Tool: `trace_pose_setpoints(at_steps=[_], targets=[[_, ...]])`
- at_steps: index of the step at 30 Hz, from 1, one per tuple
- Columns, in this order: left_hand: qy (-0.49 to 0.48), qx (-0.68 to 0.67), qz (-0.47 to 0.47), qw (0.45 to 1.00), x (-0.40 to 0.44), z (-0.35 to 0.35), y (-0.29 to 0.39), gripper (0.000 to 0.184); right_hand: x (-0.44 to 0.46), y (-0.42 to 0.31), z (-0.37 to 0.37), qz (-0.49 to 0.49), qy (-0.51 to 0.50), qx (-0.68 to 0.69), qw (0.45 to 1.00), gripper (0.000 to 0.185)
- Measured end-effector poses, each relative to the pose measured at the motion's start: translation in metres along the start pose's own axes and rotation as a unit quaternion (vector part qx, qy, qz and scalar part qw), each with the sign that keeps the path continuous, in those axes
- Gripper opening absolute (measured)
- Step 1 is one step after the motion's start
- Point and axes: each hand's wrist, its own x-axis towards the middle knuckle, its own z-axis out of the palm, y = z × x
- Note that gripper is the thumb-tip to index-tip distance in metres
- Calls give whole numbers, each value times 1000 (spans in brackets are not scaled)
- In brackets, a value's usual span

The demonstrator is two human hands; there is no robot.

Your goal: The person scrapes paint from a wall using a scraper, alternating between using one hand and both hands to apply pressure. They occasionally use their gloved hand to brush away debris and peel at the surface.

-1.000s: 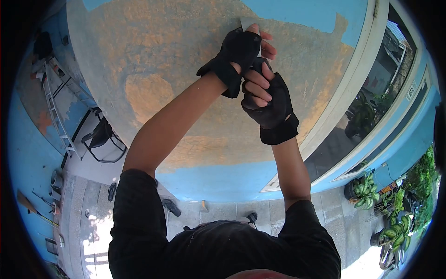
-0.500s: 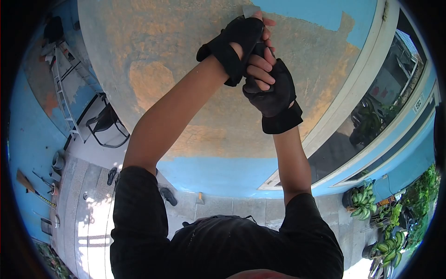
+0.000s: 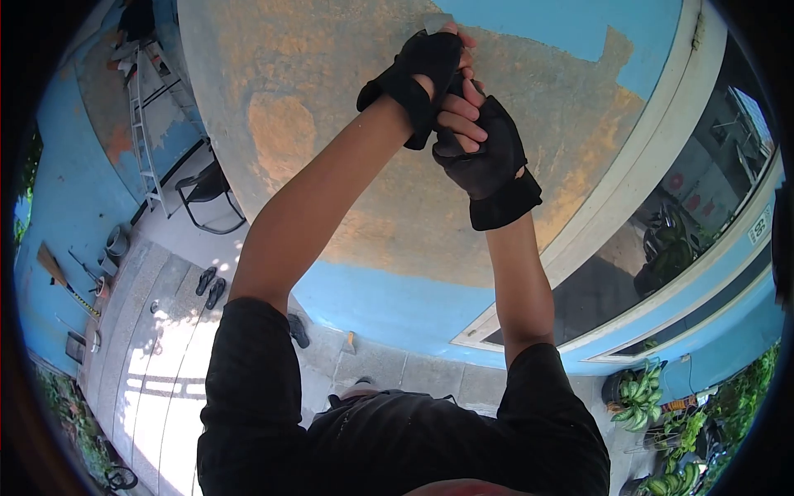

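Note:
Both hands wear black fingerless gloves and are raised against a wall (image 3: 364, 240) with bare grey and orange patches and blue paint. My left hand (image 3: 426, 70) is closed around a scraper (image 3: 437, 20), whose flat grey blade shows above the fingers against the wall. Just below and to the right, my right hand (image 3: 480, 145) has its fingers curled round the scraper's dark handle, which the gloves mostly hide. The two hands touch each other.
At the left stand a ladder (image 3: 141, 124) with a person (image 3: 136, 21) near its top, and a black chair (image 3: 207, 194). Sandals (image 3: 211, 285) and a second scraper (image 3: 349, 342) lie on the floor. A window (image 3: 645, 256) and potted plants (image 3: 637, 397) are at the right.
Both hands and the scraper moved up the wall at first, then stayed nearly in place. The view has turned, so the ladder and chair appear farther right and higher.

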Motion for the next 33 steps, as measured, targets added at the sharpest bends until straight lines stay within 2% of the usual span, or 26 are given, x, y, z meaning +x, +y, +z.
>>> trace_pose_setpoints(at_steps=[4, 6, 10, 13, 18, 20, 22, 26, 33], targets=[[9, 15, -15, 1000, 1, 1, -3, 31, -2, -3, -4, 12, -14, -4, 1000, 13], [10, 4, -3, 1000, 2, 1, 0, 29, 1, -7, -1, 17, 23, -8, 1000, 7], [-7, -30, 15, 999, 4, 3, 3, 29, 3, -10, 7, 18, 33, -3, 999, 8], [9, -6, -10, 1000, 1, 4, 6, 27, 3, -5, 4, 13, 30, -9, 999, 7], [-8, -2, 37, 999, 13, -3, 9, 27, 15, -10, 14, 8, 24, -12, 1000, 9], [-15, -8, 27, 999, 5, 1, 11, 28, 10, -6, 13, 2, 26, -15, 1000, 9], [18, 1, -14, 1000, -2, 5, 10, 28, 4, -1, 9, 7, 21, -9, 1000, 9], [1, 9, 7, 1000, 1, 0, 5, 29, 3, 0, 3, 6, 28, 14, 999, 9], [18, -10, -26, 999, -8, 0, -7, 29, -6, 5, -7, 4, 29, -6, 1000, 10]])
